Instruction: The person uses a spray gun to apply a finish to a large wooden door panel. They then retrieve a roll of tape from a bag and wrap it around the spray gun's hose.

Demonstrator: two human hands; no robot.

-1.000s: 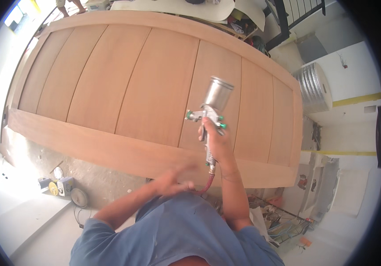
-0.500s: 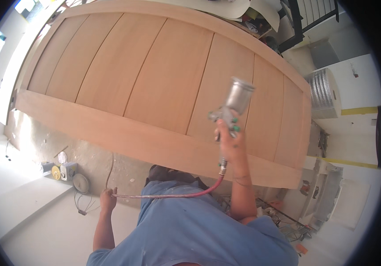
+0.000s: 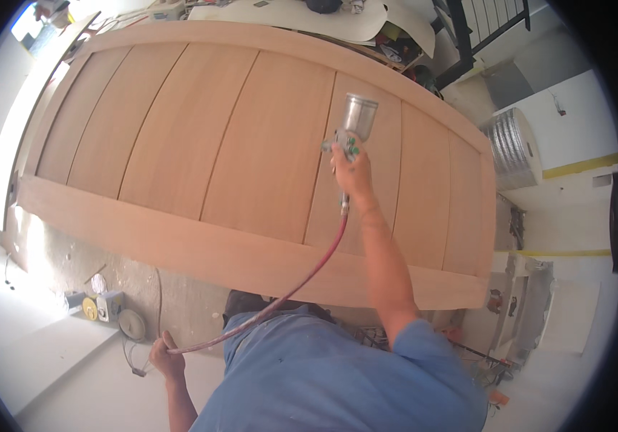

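Observation:
A long wooden door panel (image 3: 266, 137) with vertical grooves and a raised frame lies flat in front of me. Over its right-hand part, my right hand (image 3: 353, 173) is wrapped round the handle of a spray gun (image 3: 348, 142) with green knobs. The gun's silver cup (image 3: 361, 115) stands upright, tilted slightly. From the handle's lower end a red air hose (image 3: 273, 308) sags across my front to the lower left. There my left hand (image 3: 168, 356) is closed round the hose, off the door's near edge.
Near the floor at left stand cans with a yellow lid (image 3: 90, 309) and a round disc (image 3: 132, 325). A roll of silver foil insulation (image 3: 514, 149) is at the right. Beyond the door are white sheets (image 3: 287, 16) and a black metal railing (image 3: 460, 43).
My right hand has carried the spray gun farther out over the door and slightly left, stretching the arm. The hose now hangs in a longer slant. My left hand has shifted a little down and left.

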